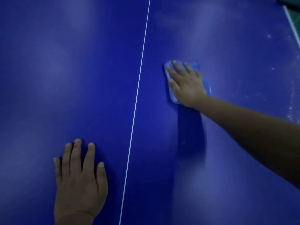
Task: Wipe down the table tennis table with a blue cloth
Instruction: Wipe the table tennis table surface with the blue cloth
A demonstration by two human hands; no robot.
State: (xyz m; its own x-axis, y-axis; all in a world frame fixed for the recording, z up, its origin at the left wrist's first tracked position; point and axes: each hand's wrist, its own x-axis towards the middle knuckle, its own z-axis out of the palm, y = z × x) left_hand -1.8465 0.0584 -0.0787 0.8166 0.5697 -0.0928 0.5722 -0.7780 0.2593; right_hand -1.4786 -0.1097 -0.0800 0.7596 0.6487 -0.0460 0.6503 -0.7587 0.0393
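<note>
Up in the far right corner we spot a strip of green floor [296, 13] and something dark [288, 0].

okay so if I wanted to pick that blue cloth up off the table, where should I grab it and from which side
Probably the far left corner of the blue cloth, approached from above and from the white centre line side. It lies flat under the right hand, whose straight fingers press most of it; only edges show, so pinch that exposed corner.

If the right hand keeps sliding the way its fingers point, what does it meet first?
Probably the white centre line: the right hand, flat on the blue cloth, points up-left across bare table toward it.
</note>
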